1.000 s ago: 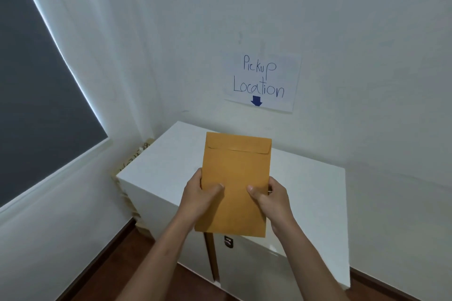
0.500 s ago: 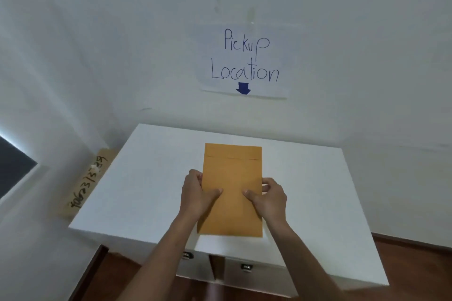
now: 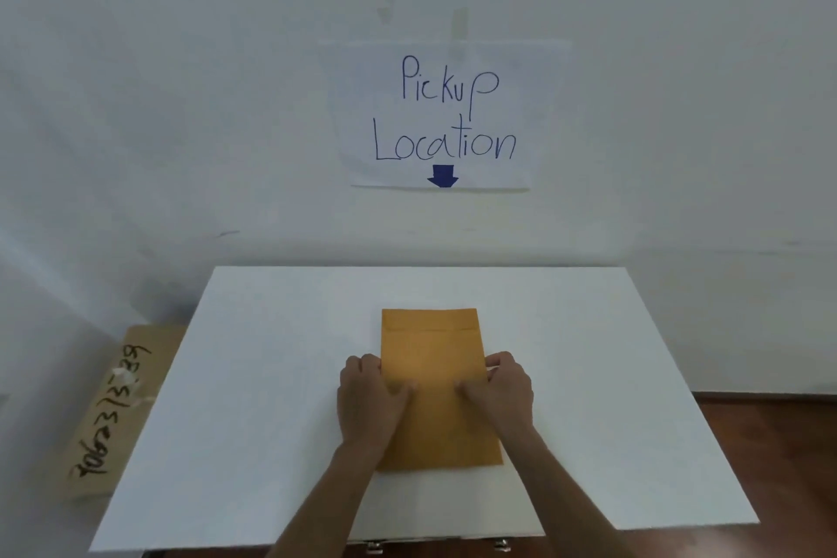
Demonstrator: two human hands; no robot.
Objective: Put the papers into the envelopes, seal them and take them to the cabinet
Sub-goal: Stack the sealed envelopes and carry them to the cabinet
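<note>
A plain white wall (image 3: 181, 82) forms the background, with a handwritten paper sign (image 3: 446, 118) reading "Pickup Location" and a blue downward arrow taped to it. Directly below the sign stands a white cabinet (image 3: 271, 399), whose flat top serves as the receiving surface. Metal fittings show at its front lower edge. Left of the cabinet, against the wall, leans a piece of brown cardboard (image 3: 113, 412) marked with handwritten digits. Dark wooden floor (image 3: 779, 421) is visible to the right of the cabinet.

A tan envelope (image 3: 435, 353) lies at or just above the middle of the cabinet top, flap end pointing toward the sign. The flap appears folded down. Whether the envelope rests fully on the surface cannot be determined. Its contents are not visible.

The left hand (image 3: 369, 401) grips the left edge of the envelope, thumb on top and fingers curled at the edge. The right hand (image 3: 500, 394) grips the right edge in the same manner.

Assessment: the step in hand is the last one, delivery to the cabinet, and it appears nearly finished for this envelope. The next move calls for settling the envelope flat, loosening both grips together, and drawing the hands back without dragging it out of position beneath the arrow.
</note>
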